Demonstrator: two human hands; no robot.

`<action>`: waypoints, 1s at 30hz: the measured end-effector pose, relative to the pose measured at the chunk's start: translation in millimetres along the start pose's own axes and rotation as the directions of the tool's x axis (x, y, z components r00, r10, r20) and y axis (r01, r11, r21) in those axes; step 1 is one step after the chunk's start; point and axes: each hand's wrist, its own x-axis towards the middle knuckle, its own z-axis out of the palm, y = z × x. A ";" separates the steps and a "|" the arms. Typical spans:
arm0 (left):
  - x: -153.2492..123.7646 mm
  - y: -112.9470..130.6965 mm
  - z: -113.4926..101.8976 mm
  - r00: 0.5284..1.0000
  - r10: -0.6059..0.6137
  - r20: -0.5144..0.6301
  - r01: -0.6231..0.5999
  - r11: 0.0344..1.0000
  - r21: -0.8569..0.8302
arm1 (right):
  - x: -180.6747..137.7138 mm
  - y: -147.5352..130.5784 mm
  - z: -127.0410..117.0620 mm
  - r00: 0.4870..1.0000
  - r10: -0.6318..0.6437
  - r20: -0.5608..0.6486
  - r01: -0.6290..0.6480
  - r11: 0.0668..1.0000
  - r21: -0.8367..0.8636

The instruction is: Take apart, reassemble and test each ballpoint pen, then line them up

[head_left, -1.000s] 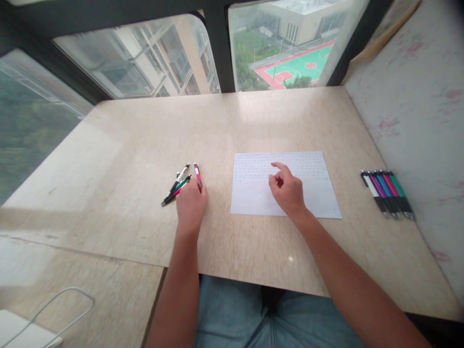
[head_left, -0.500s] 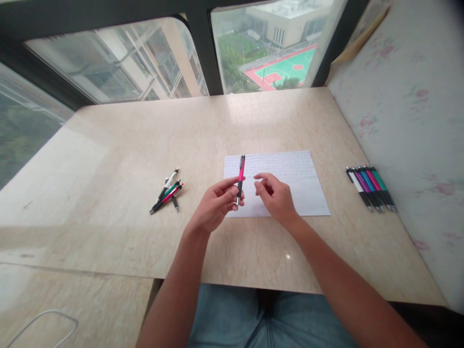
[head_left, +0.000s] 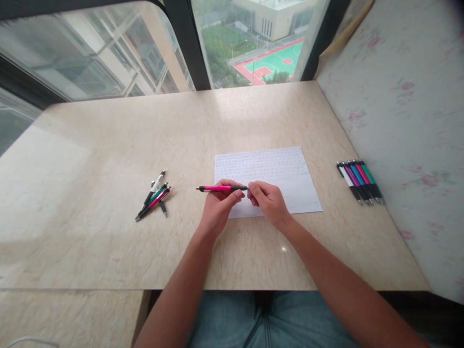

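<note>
A pink and black pen [head_left: 219, 189] lies level across my left hand [head_left: 219, 205], whose thumb and fingers are closed on its black grip. Its clicker end points left and its tip points right. My right hand [head_left: 266, 199] pinches the tip end between thumb and fingers. Both hands are above the lower left part of a white sheet of paper [head_left: 282, 193], which has rows of handwriting across its upper half.
To the left lies a loose pile of several pens [head_left: 154, 195], crossing one another. Several pens in a neat row [head_left: 358, 182] lie at the right, near the flowered wall [head_left: 416, 145]. Windows [head_left: 253, 48] border the far edge of the stone-patterned table [head_left: 90, 193].
The pink pen has turned from upright to level in my left hand. My right hand has come over from the right and now grips its tip end. The view has shifted slightly.
</note>
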 end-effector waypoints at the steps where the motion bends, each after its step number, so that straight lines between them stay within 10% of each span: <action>1: -0.7 0.5 -0.5 1.000 0.007 0.009 -0.007 1.000 0.015 | 0.3 -0.9 -0.5 1.000 -0.004 -0.018 0.003 1.000 -0.020; 16: 0.4 -7.5 4.4 0.997 0.035 -0.072 -0.033 0.999 0.030 | 2.0 -7.0 -8.7 0.998 0.013 -0.057 -0.018 0.995 -0.093; 30: 4.4 -6.9 4.9 0.984 -0.079 -0.158 0.056 0.988 -0.146 | 5.1 -3.2 -9.4 0.959 -0.278 -0.049 0.258 0.933 -0.250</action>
